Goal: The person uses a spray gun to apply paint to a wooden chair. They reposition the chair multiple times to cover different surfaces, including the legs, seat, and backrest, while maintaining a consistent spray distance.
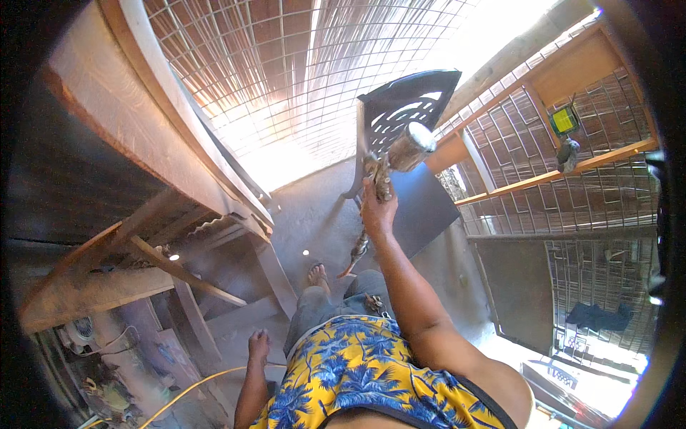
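My right hand (379, 209) is wrapped round a spray gun (381, 175), held out ahead of me. The gun's metal cup (412, 146) tilts up to the right. Just beyond it stands a black chair (411, 100) with a slotted back; the gun covers part of it. A worn hose-like piece (357, 250) hangs below my right hand. Low at my left side, my left hand (259, 346) has its fingers curled in, with nothing seen in them. A yellow hose (193, 388) passes behind my left forearm.
A large wooden structure (136, 121) with braces rises on the left. Wire mesh backed with reeds (257, 43) lies ahead. A dark flat panel (421, 207) is beyond my right arm. On the right, a wooden frame (607, 159) carries a green-yellow item (564, 121); dark cloth (599, 316) hangs lower.
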The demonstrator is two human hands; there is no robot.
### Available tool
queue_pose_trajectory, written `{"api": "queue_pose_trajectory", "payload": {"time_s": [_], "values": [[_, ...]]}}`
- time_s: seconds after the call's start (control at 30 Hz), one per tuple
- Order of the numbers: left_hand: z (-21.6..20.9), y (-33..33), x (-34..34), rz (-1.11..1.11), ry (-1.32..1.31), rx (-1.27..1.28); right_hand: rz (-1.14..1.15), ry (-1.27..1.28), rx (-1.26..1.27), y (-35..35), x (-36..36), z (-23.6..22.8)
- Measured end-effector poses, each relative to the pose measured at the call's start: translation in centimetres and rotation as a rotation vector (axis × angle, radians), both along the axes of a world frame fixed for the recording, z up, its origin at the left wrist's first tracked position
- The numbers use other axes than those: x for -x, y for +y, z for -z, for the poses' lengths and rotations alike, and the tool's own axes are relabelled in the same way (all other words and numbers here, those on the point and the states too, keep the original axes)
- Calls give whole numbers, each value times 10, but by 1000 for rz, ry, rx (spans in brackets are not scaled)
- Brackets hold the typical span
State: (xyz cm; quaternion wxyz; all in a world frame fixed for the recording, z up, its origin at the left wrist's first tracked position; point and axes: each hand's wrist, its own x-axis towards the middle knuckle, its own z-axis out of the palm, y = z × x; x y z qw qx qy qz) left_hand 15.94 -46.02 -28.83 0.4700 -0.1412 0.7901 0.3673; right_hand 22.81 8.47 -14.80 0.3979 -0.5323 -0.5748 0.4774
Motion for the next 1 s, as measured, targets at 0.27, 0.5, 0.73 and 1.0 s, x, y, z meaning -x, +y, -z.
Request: {"api": "queue_pose_trajectory", "payload": {"time_s": [0.27, 0.5, 0.73, 1.0], "values": [[-4, 37, -12, -10, 73, -50, -101, 238, -60, -5, -15, -68], [4, 29, -15, 271, -22, 71, -161, 221, -149, -36, 9, -63], [6, 37, 49, 260, -79, 181, -1, 167, -218, -29, 57, -44], [-18, 86, 159, 373, -15, 57, 153, 49, -132, -36, 87, 2]]}}
